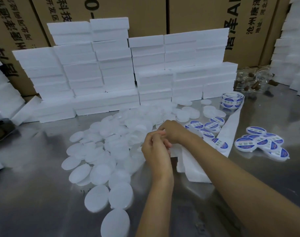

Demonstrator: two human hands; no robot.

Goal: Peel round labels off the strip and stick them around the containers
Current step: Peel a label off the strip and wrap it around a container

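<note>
Fingers [160, 133] of both hands are curling together at the centre of the head view, but what they are pinching cannot be told; nothing is showing between the fingertips. Left hand [154, 149] is sitting just below right hand [173, 132], touching it, above the steel table [43, 194].

Risks, as a judgement: a peeled label may be folding onto itself or sticking to skin if the pinch is too deep; a skewed placement would follow from a poorly aligned container.

Label strip [231, 124] is running from the roll [232, 99] toward the hands, mostly bare white backing. Unlabelled containers [101, 151], round and translucent white, are lying heaped to the left; labelled containers [262, 142], blue-and-white on top, are lying to the right.
</note>
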